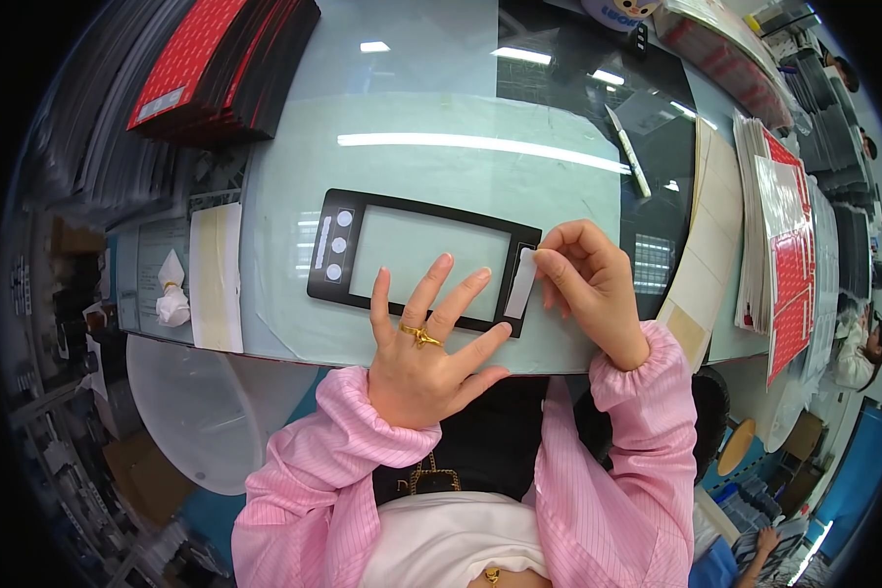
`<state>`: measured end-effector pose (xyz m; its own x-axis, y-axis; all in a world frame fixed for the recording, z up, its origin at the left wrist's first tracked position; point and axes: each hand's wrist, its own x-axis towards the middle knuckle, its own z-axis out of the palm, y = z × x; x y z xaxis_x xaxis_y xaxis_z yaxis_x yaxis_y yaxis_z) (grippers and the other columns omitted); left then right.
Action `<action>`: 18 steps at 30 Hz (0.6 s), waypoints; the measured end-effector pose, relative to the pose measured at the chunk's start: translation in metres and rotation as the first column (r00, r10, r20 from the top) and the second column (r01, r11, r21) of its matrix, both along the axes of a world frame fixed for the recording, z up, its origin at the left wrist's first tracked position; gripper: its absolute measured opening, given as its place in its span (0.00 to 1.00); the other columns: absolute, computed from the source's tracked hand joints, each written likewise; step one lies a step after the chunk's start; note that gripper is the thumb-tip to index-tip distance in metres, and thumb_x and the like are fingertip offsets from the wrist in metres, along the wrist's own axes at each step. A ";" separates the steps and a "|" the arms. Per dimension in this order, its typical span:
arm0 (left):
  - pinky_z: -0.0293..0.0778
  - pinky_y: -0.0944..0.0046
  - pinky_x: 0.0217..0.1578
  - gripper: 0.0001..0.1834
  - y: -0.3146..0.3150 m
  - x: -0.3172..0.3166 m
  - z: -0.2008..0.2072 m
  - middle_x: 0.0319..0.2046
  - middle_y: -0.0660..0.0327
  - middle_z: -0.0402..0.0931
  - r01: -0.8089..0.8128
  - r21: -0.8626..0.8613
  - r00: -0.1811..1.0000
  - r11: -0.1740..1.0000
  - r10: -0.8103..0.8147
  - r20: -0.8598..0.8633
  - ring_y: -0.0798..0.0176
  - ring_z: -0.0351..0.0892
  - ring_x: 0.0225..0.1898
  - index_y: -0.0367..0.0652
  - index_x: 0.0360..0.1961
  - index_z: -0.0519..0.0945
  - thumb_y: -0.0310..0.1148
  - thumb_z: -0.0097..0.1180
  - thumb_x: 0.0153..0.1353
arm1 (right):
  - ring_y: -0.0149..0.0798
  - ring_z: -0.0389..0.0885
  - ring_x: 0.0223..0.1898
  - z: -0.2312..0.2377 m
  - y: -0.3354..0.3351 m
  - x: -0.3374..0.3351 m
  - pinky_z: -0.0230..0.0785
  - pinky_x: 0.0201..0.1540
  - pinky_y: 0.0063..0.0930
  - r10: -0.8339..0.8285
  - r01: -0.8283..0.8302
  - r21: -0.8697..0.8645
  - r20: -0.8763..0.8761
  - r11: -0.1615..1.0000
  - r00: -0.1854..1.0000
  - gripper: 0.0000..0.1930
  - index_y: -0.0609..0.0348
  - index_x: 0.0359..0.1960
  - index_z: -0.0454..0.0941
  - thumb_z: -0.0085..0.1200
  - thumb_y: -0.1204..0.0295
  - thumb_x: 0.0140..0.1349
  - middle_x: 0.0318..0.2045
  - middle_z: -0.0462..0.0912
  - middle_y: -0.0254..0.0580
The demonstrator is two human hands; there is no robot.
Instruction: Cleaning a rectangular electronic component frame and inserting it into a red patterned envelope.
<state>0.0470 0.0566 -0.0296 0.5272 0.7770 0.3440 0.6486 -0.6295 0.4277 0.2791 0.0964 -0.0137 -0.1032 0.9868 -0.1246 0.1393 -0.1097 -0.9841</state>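
Glass tabletop between stacks, left hand outspread on frame, right grip closed on strip

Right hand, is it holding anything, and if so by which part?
The right hand pinches a pale strip by its upper end.

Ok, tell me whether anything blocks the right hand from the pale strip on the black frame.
Nothing visible does: the right hand already has its fingertips at the upper end of the pale strip. The left hand has a fingertip on the black frame near the strip's lower end, not between them.
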 end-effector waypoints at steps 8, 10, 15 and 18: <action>0.31 0.33 0.74 0.20 0.001 0.001 0.000 0.69 0.61 0.70 -0.002 0.007 1.000 1.000 0.002 0.008 0.45 0.57 0.75 0.67 0.45 0.88 0.54 0.73 0.49 | 0.22 0.77 0.21 0.000 0.001 0.001 0.62 0.19 0.14 0.000 0.000 0.003 0.020 1.000 1.000 0.04 0.62 0.42 0.75 0.56 0.74 0.72 0.28 0.81 0.33; 0.34 0.29 0.73 0.19 0.000 0.001 0.000 0.69 0.62 0.69 -0.010 0.014 1.000 1.000 0.010 0.015 0.46 0.58 0.75 0.65 0.43 0.88 0.54 0.71 0.50 | 0.22 0.77 0.22 0.000 0.000 0.000 0.63 0.19 0.14 0.001 -0.001 0.005 0.019 1.000 1.000 0.05 0.62 0.42 0.75 0.57 0.74 0.72 0.28 0.81 0.33; 0.37 0.25 0.71 0.19 0.000 0.002 -0.002 0.70 0.63 0.68 -0.018 0.019 1.000 1.000 0.017 0.022 0.48 0.58 0.75 0.64 0.41 0.87 0.55 0.71 0.49 | 0.22 0.78 0.22 -0.003 0.000 0.001 0.63 0.19 0.15 0.002 -0.001 -0.007 0.025 1.000 1.000 0.05 0.62 0.42 0.75 0.57 0.74 0.72 0.28 0.82 0.33; 0.37 0.25 0.71 0.19 -0.001 0.002 -0.002 0.70 0.63 0.68 -0.019 0.017 1.000 1.000 0.018 0.023 0.48 0.58 0.75 0.64 0.41 0.87 0.55 0.71 0.49 | 0.22 0.78 0.22 -0.002 0.000 0.000 0.63 0.19 0.15 0.000 0.000 0.004 0.026 1.000 1.000 0.05 0.62 0.43 0.75 0.57 0.74 0.72 0.29 0.82 0.33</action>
<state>0.0488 0.0557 -0.0313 0.5048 0.7804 0.3689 0.6503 -0.6249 0.4320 0.2791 0.0960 -0.0158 -0.1001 0.9873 -0.1231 0.1647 -0.1056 -0.9807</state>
